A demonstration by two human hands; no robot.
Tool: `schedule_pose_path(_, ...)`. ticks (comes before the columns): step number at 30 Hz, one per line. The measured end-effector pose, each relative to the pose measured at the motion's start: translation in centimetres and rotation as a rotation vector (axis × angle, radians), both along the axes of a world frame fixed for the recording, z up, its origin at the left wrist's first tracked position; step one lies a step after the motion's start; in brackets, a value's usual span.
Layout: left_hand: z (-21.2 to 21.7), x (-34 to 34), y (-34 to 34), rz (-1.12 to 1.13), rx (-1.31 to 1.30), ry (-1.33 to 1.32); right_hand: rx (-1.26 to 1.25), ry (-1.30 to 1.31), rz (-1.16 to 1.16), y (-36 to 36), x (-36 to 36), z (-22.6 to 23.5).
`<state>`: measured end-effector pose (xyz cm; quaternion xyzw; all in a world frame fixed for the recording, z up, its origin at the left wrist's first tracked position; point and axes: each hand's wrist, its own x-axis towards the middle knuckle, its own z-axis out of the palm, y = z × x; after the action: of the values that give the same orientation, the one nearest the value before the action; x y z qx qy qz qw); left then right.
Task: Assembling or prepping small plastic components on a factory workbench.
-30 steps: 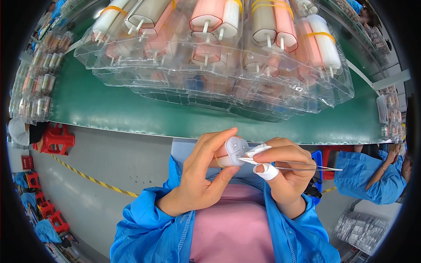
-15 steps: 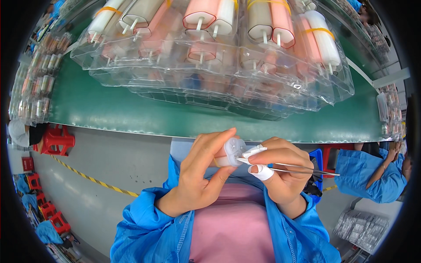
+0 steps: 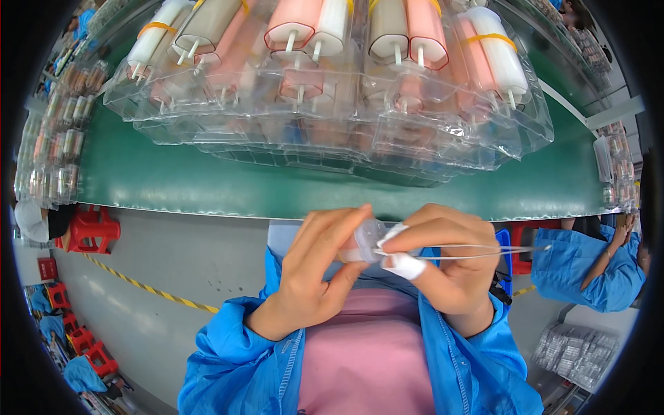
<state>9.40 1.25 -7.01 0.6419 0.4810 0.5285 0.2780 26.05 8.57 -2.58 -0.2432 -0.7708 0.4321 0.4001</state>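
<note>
My left hand (image 3: 315,273) is wrapped round a small pinkish part with a translucent end (image 3: 368,240), which faces my right hand. White wrapping covers the thumb and a fingertip of my right hand (image 3: 446,263). It grips a pair of thin metal tweezers (image 3: 477,252), whose joined end sticks out to the right. At the translucent end, the fingertips of my right hand meet the part; the tweezer tips are mostly hidden there. Beyond both hands, stacked clear plastic trays (image 3: 325,138) hold pink, white and grey cylinders (image 3: 294,24) with thin stems, some banded in yellow.
The trays stand on a green worktable (image 3: 173,176), its near edge just past my hands. Racks of similar cylinders (image 3: 59,138) line the left. Red stools (image 3: 93,228) stand on the grey floor. To the right sits a person in a blue smock (image 3: 574,270), above bundled clear packages (image 3: 575,353).
The tweezers have swung up at their right end, and their arms now show apart. My right fingers have shifted slightly left, closer to the part. My left hand keeps its hold.
</note>
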Motion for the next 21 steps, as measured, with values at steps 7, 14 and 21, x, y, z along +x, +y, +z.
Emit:
schedule_pose_path(7,-0.8,-0.2,0.0,-0.141,-0.035,-0.215,-0.513,0.381,-0.074,-1.2,1.4,-0.9)
schedule_pose_path(14,-0.9,0.7,-0.3,-0.150,-0.078,-0.389,-0.593,0.467,-0.069,-1.8,0.6,-1.1)
schedule_pose_path(21,-0.6,0.5,-0.3,-0.123,-0.056,-0.182,-0.132,0.212,-0.135,-1.5,0.3,-1.3)
